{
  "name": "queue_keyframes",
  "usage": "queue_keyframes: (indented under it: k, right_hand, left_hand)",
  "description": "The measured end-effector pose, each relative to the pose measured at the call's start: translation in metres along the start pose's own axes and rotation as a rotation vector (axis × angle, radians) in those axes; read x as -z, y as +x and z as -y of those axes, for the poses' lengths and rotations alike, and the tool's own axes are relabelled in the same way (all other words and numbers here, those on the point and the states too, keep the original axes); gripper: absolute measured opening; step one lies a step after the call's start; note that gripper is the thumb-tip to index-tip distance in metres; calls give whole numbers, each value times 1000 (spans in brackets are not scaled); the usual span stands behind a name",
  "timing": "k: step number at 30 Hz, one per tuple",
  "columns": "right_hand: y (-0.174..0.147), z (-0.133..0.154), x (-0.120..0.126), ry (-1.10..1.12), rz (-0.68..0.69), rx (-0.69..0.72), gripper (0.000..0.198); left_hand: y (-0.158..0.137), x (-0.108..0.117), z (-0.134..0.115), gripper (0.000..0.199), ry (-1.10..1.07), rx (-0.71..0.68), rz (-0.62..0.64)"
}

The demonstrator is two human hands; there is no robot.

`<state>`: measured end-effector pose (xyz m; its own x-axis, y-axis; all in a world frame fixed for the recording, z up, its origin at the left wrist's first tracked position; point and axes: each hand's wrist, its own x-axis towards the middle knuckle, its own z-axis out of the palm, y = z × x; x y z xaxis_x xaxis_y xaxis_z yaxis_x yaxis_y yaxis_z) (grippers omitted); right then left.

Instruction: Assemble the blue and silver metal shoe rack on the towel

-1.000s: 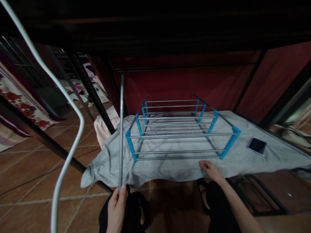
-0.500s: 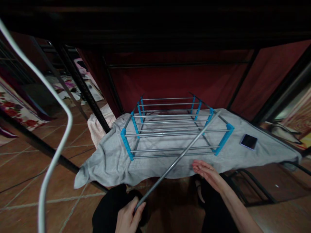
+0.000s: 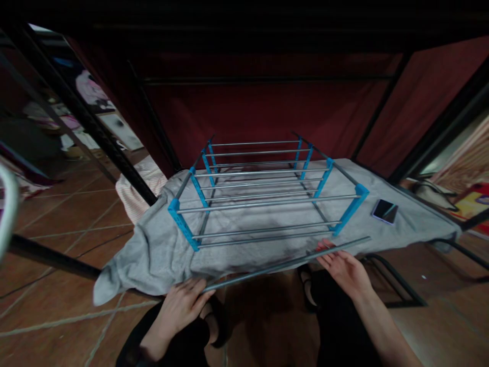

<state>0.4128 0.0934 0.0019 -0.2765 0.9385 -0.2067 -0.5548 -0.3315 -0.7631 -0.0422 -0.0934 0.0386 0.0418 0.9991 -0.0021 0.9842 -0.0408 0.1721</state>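
My left hand (image 3: 184, 304), closed, grips the near-left end of a thin grey metal rod (image 3: 263, 270). The rod slants up to the right, low in front of the rack. My right hand (image 3: 346, 267) is palm up with its fingers apart, and the rod crosses over them; whether they touch it I cannot tell. Just beyond both hands a rack of metal tubes with blue plastic connectors (image 3: 348, 211) lies on a grey blanket (image 3: 148, 244).
A phone (image 3: 384, 211) lies on the blanket right of the rack. Dark metal posts (image 3: 95, 122) and a low beam overhead frame the space, with a dark red curtain (image 3: 260, 112) behind. A white curved tube (image 3: 9, 204) stands at the left edge. Tiled floor (image 3: 64, 306) shows below.
The rod has swung down from a steep slant over the rack to a flatter one in front of it. My right hand has turned palm up under its far part. The view has shifted.
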Motion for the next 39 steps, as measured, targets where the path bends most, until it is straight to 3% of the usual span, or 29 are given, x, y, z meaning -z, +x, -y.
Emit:
queue_keyframes:
  k: [3, 10, 14, 20, 27, 33, 39]
  right_hand:
    - [9, 6, 4, 63, -105, 27, 19]
    - [33, 21, 2, 394, -264, 20, 15]
    - [48, 14, -8, 497, -442, -117, 14]
    - [64, 4, -25, 469, -528, -177, 17]
    - [74, 11, -4, 429, -605, -29, 16]
    - [74, 11, 9, 383, -637, -22, 22]
    - [67, 27, 27, 366, -703, 16, 31]
  left_hand:
    - [22, 2, 2, 43, 52, -27, 11]
    - [71, -6, -1, 24, 119, -189, -124]
    - [95, -7, -32, 16, 147, -300, -56]
    - [127, -16, -78, 18, 175, -415, -44]
    - [138, -26, -73, 25, 99, -373, -42]
    - [145, -29, -71, 19, -30, -292, 1]
    - [142, -34, -44, 15, -226, -143, 34]
